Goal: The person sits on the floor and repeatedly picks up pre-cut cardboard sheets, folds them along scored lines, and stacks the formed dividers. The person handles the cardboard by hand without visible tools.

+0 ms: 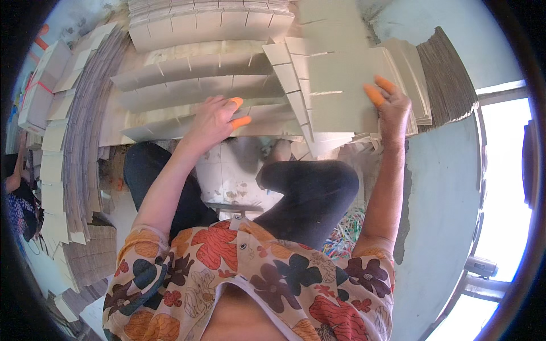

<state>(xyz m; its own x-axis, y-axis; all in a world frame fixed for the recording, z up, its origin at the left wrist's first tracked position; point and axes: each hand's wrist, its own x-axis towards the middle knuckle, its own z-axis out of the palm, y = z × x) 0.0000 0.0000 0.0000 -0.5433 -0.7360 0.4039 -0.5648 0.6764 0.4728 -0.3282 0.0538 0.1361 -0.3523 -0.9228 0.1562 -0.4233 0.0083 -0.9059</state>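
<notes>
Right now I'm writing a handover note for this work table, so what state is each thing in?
Right hand: closed on the wide sheet at its right edge.
Left hand: over the nearest strip; grip unclear.
Orange finger covers: worn, two visible on each hand.
Wide sheet: slotted, blurred toward its top.
Three long strips: slotted, spaced in rows.
Far-right cardboard stack: packed tight.
White box: tied with red string.

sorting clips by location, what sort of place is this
Probably a cardboard workshop: slotted card strips are laid out in rows, a thick stack of card stands at the right, and the right hand wears orange finger covers.
</notes>
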